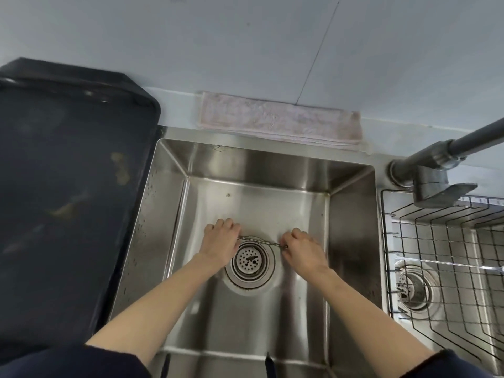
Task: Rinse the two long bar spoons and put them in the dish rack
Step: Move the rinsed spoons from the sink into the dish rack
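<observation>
A long twisted-stem bar spoon (pixel 260 240) lies level just above the drain of the steel sink (pixel 351 241). My left hand (pixel 221 237) grips its left end and my right hand (pixel 301 246) grips its right end; both tips are hidden inside my fists. A second bar spoon (pixel 447 264) rests across the wire dish rack (pixel 436 233) over the right basin, stem pointing left, its end at the frame's right edge. No water is running.
The grey faucet (pixel 433 173) is swung right over the rack. A folded pink cloth (pixel 278 121) lies behind the sink. A dark tray (pixel 68 186) covers the counter at the left. The round strainer (pixel 249 261) sits in the sink floor.
</observation>
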### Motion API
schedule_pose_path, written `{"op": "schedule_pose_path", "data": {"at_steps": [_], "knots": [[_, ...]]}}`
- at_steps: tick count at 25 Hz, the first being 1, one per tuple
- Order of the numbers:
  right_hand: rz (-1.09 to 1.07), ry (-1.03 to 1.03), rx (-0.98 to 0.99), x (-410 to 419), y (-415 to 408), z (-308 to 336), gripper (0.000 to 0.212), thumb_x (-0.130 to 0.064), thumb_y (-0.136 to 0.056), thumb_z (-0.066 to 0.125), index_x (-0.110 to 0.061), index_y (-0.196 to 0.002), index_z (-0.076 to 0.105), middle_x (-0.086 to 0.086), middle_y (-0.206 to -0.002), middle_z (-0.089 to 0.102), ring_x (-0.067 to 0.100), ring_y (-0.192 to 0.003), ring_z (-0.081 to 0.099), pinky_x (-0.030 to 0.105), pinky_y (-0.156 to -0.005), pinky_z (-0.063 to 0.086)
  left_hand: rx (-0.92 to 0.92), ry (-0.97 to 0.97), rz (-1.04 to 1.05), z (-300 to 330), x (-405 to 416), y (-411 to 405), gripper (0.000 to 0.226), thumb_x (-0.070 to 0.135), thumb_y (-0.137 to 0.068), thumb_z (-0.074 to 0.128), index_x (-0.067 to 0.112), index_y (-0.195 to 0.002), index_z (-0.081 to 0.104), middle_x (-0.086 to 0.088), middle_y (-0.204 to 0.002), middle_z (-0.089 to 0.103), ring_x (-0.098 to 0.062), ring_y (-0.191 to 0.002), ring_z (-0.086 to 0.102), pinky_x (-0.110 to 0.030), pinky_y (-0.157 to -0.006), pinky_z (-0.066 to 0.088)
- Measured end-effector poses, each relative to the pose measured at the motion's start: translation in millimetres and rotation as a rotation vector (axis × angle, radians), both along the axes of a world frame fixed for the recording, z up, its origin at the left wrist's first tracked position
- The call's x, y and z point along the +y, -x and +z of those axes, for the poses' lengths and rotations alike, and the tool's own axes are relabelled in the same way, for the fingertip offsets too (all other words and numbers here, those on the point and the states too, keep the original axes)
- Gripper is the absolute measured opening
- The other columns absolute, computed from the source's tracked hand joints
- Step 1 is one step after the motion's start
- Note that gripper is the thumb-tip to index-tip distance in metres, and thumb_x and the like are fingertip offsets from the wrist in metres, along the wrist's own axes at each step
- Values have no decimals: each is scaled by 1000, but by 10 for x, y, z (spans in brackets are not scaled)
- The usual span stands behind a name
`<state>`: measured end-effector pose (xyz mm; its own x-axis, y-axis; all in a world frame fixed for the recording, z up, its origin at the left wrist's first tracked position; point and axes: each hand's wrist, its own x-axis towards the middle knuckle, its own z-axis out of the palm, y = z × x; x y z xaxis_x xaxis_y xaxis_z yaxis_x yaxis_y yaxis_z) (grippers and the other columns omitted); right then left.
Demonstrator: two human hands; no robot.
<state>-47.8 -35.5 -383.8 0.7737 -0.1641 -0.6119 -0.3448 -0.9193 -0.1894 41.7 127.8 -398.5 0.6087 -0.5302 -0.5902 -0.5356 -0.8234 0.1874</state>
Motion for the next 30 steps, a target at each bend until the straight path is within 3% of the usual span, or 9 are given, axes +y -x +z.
{"op": "schedule_pose_path", "data": {"at_steps": [10, 17, 27, 30], "knots": [[-22, 35, -72, -13, 61, -125, 23, -3, -90, 41, -8, -111, 52, 11, -121, 53, 28, -113, 48, 39, -95, 39, -51, 55, -53, -53, 46, 39, 24, 15, -94, 39, 15, -114, 53, -3, -123, 56, -22, -116, 49, -33, -96, 34], [20, 89, -138, 35, 101, 267, 25, -5, -88, 41, -4, -112, 48, 14, -120, 54, 31, -112, 50, 39, -96, 38, -98, 114, -37, 373, 39, 11, 20, 21, -93, 42, 14, -107, 54, -3, -115, 61, -22, -109, 53, -32, -95, 33], [-26, 169, -445, 63, 322, 1107, 25, 1, -85, 43, -5, -108, 52, 14, -112, 56, 31, -108, 52, 40, -93, 39, -264, 283, -41, 1253, 182, 114, 25, 22, -95, 40, 17, -113, 57, -1, -118, 59, -20, -112, 52, -31, -97, 33], [-2, 228, -586, 86, 461, 1297, 20, 2, -77, 60, -9, -94, 60, 10, -96, 64, 30, -92, 62, 39, -79, 48, -278, 328, -39, 1437, 245, 218, 27, 25, -95, 40, 18, -112, 59, -1, -118, 62, -21, -112, 55, -32, -95, 38]]}}
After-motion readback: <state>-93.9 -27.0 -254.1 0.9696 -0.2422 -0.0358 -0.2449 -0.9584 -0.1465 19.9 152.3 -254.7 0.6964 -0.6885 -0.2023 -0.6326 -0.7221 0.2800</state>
